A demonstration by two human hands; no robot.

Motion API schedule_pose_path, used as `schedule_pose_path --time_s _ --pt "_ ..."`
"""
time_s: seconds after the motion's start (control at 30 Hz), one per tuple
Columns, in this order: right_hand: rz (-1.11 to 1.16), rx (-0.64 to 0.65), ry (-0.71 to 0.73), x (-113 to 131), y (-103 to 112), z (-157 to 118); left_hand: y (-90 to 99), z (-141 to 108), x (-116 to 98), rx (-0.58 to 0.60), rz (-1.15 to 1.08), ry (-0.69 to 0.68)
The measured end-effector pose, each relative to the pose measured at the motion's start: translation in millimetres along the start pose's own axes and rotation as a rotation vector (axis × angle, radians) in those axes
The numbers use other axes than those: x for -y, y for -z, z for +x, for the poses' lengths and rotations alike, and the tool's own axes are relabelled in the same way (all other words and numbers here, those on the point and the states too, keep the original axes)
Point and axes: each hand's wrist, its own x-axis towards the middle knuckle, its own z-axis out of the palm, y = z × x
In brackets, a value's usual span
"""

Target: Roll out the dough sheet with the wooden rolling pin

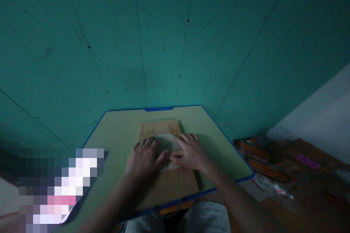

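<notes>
A thin, pale round of dough lies on a wooden board in front of me. My left hand rests palm down at the dough's left side. Its fingers are spread and its thumb reaches over the dough. Across from it, my right hand lies on the dough's right edge, fingers apart and slightly bent, close to the left thumb. Both hands touch the dough, and part of its rim is hidden under them. Neither hand visibly grips it.
The board lies on a pale folding table with a blue rim, against a green wall with pencil lines. Cardboard and plastic wrapping lie at the right. A pixelated bright object covers the table's left side.
</notes>
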Motion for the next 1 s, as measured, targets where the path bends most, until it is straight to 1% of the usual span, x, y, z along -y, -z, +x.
schedule_pose_path --time_s 0.1,0.23,0.37,0.47,0.63,0.77,0.9,1.0 --pt "0.033 -0.02 0.006 -1 0 0 -0.3 -1 -1 -0.009 0.019 0.021" --pt "0.14 -0.035 0.098 -6 2 -4 -0.1 -2 -2 -0.002 0.058 -0.012" --pt "0.187 0.009 0.116 -6 13 -8 1.2 -3 -2 -0.003 0.07 -0.033" --pt "0.054 0.057 0.119 1 27 -8 1.7 -4 -3 -0.02 0.046 -0.019" --pt "-0.206 0.184 0.193 20 47 -2 -0.3 -4 -2 -0.025 0.025 0.002" --pt "-0.298 0.266 0.194 29 47 3 -2.1 -4 -2 -0.023 0.035 0.008" --pt "-0.32 0.272 0.206 30 44 4 -2.5 -3 -2 -0.023 0.041 0.01" --pt "-0.332 0.289 0.225 30 46 4 -1.4 -3 -2 -0.012 0.035 0.013"
